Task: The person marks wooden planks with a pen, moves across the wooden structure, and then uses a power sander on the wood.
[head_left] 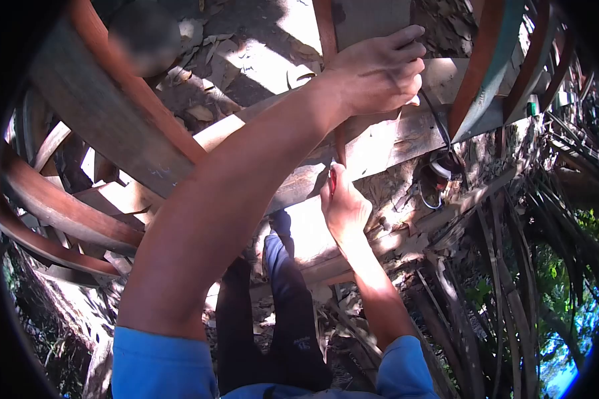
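Observation:
My left hand reaches over a flat wooden plank with its fingers curled, beside an upright wooden piece. What those fingers hold, if anything, is hidden. Lower down, at the near edge of the plank, my right hand is closed around a small red object, mostly covered by the fingers. A thin dark cord runs down from near my left fingers, across the plank, to a dark round object with a pale rim.
Curved wooden ribs rise on the left and right. A small green item sits among the right ribs. Dry leaves cover the ground. Dried palm fronds lie at lower right. A blurred round shape shows at upper left.

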`<state>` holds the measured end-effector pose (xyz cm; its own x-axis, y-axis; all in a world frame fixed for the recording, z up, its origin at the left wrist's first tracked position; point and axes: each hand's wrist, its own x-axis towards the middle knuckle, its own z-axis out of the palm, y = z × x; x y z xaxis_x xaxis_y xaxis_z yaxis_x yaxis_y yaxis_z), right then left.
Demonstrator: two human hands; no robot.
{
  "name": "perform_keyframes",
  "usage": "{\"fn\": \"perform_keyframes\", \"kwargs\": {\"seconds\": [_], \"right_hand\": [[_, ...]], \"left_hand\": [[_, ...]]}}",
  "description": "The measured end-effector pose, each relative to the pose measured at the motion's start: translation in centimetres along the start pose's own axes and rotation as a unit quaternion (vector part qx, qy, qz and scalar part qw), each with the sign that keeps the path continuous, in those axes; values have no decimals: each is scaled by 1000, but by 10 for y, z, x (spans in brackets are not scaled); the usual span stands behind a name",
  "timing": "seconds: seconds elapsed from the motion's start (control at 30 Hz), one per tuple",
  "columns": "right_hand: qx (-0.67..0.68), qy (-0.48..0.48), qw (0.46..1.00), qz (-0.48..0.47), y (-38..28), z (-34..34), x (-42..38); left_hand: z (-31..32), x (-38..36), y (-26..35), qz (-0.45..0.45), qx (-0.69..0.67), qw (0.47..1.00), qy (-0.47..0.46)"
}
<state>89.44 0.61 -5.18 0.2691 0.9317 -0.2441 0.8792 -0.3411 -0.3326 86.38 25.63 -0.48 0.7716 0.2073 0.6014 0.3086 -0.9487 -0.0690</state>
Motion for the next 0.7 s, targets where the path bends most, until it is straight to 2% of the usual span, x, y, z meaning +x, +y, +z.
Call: {"fn": "perform_keyframes", "kwargs": {"seconds": [0.1, 0.13, 0.23, 0.3, 0.37, 0.43, 0.47, 0.5, 0.57, 0.63, 0.67, 0.7], "right_hand": [[20, 62, 997, -51, -2, 7, 19], [-8, 4, 1000, -13, -6, -1, 13], [4, -3, 999, 48, 1, -16, -12], [118, -11, 990, 78, 7, -51, -25], [178, 68, 979, 73, 30, -66, -34], [232, 71, 963, 116, 69, -70, -39], [213, 84, 967, 113, 85, -74, -38], [230, 94, 963, 104, 91, -81, -30], [289, 68, 946, 132, 103, -90, -16], [296, 4, 943, 155, 108, -100, -2], [316, 11, 936, 152, 110, -100, 4], [313, 18, 935, 167, 112, -97, 8]], "left_hand": [[-2, 1, -2, -2, 15, 1000, -12], [-1, 1, -2, -1, 16, 1000, -14], [-4, 1, -3, 13, -5, 999, -33], [-2, 2, -7, 6, 6, 1000, -22], [-3, 3, -3, 2, 6, 1000, -21], [-10, 4, -5, 6, 8, 1000, -22], [-13, 6, -5, -3, -16, 998, -54], [-11, 6, -4, -17, -49, 998, -41], [-16, 12, -3, -16, -18, 993, -116], [-18, 16, -2, -20, -20, 993, -115], [-26, 19, 0, -27, -16, 983, -182], [-23, 19, 1, -33, -8, 983, -178]]}}
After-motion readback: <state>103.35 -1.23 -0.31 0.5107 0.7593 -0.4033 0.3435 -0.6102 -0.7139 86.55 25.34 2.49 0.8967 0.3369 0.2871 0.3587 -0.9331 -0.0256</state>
